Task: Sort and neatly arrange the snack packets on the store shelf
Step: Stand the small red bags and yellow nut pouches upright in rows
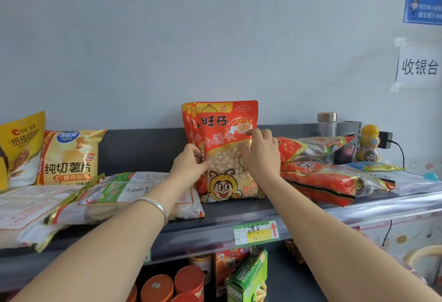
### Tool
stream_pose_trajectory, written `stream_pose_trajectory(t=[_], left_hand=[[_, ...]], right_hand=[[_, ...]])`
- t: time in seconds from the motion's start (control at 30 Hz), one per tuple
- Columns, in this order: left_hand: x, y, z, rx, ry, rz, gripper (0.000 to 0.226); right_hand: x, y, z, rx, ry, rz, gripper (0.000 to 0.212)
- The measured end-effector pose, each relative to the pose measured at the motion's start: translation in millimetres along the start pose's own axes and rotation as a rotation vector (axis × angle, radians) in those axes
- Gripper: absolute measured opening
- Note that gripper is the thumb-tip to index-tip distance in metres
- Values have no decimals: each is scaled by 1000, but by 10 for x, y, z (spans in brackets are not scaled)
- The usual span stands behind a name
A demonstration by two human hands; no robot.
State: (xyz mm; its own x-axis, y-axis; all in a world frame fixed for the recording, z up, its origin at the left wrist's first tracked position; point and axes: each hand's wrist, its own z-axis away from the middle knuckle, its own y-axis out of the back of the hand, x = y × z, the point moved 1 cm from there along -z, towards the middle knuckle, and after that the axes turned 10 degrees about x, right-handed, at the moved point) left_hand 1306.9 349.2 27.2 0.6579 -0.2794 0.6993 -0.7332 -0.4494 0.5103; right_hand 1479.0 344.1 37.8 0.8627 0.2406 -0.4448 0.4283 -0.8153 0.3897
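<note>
Two bare arms reach up and forward from the bottom corners, the left arm (107,237) and the right arm (334,230) coming closer together near the middle. The left grip (189,163) has its back turned to us, and its curled fingers pinch the left edge of a red packet (224,139). The right grip (262,153) sits a bit higher with its fingers bent and its fingertips on the right side of the same packet, but it is hard to tell if it holds it or only touches it.
</note>
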Motion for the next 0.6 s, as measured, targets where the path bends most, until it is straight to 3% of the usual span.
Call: stream_pose_trajectory(t=[0.2,0.3,0.47,0.6], left_hand=[[-124,436,-45,8,-85,-185,11],[-292,712,-70,2,-73,-265,10],[-677,1189,-70,-51,-52,-348,8],[-967,1533,-55,-76,-55,-373,6]], right_hand=[[-506,-122,78,-104,318,-77,25],[-836,-288,166,-258,416,-132,25],[-1343,-615,347,-623,445,-125,33],[-1688,-805,499,-738,425,-145,37]])
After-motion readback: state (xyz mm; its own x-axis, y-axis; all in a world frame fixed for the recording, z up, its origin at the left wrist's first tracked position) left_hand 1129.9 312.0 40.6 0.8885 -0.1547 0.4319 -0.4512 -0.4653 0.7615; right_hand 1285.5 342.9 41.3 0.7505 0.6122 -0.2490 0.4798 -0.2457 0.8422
